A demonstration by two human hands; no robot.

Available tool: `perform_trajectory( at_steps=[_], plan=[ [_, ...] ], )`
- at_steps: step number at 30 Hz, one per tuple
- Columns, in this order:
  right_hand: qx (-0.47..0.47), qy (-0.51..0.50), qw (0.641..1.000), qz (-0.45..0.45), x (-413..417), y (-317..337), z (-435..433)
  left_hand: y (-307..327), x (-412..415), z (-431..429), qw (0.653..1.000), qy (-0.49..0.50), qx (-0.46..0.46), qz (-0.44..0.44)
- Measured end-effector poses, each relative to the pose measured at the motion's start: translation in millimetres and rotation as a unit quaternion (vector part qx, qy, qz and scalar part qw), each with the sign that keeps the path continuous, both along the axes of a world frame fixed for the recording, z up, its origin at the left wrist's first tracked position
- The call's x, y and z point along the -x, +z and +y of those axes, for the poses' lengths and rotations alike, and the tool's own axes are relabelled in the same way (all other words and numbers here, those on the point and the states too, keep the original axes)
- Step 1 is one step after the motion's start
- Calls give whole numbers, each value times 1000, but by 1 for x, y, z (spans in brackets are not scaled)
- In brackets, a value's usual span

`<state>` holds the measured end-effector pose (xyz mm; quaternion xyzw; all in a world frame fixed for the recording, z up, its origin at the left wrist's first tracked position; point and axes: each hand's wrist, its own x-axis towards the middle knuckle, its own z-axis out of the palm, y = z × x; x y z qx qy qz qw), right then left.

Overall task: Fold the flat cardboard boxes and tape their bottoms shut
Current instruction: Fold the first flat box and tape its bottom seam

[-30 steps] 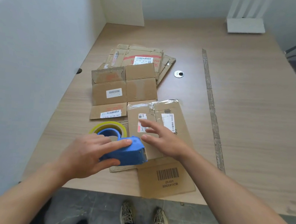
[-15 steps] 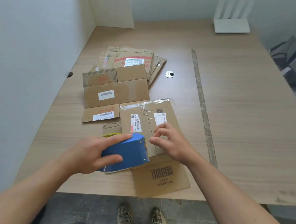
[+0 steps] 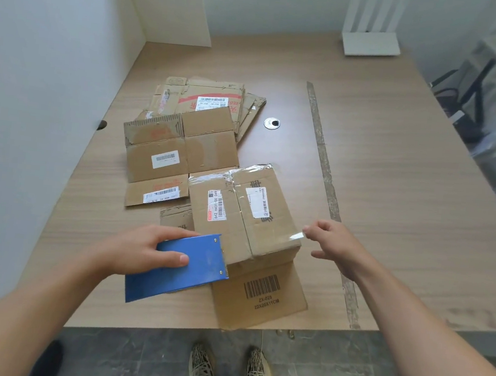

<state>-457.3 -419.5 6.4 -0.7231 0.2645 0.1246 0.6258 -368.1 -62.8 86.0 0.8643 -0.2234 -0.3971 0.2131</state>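
Your left hand (image 3: 140,254) is wrapped around the blue tape dispenser (image 3: 185,271), thumb across its top face, with its front edge against the near left corner of the folded box (image 3: 239,217). Your right hand (image 3: 339,248) sits just off the box's right side, fingers curled, pinching the free end of the clear tape (image 3: 295,237) at the fingertips. The strip runs low across the box's near edge. The box stands on the wooden table (image 3: 391,201) near its front edge, with one barcode flap (image 3: 260,295) lying flat toward you. Behind it lie the flat boxes (image 3: 180,154), overlapping, with a round cable grommet (image 3: 272,123) to their right.
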Motion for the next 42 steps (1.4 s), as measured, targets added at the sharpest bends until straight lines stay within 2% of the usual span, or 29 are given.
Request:
perform_trajectory(
  at_steps=[10,18,28,30,35,37,42],
  plan=[
    [41,25,997,55,9,-18,-1,3,10,-14,998,-7,-53,40],
    [56,36,995,80,5,-21,-1,0,9,-15,997,1,-52,54],
    [-97,-24,980,172,15,-27,1,-9,2,-20,996,23,-66,59],
    [-69,-47,984,160,19,-30,5,-9,1,-23,996,20,-68,55],
    [53,-57,996,41,22,-29,22,-10,-3,-26,996,7,-82,42],
    [82,-64,994,27,21,-26,27,-10,-4,-27,995,5,-86,42],
    [71,-79,993,42,18,-23,29,-11,-3,-27,996,-8,-85,39]
  ],
)
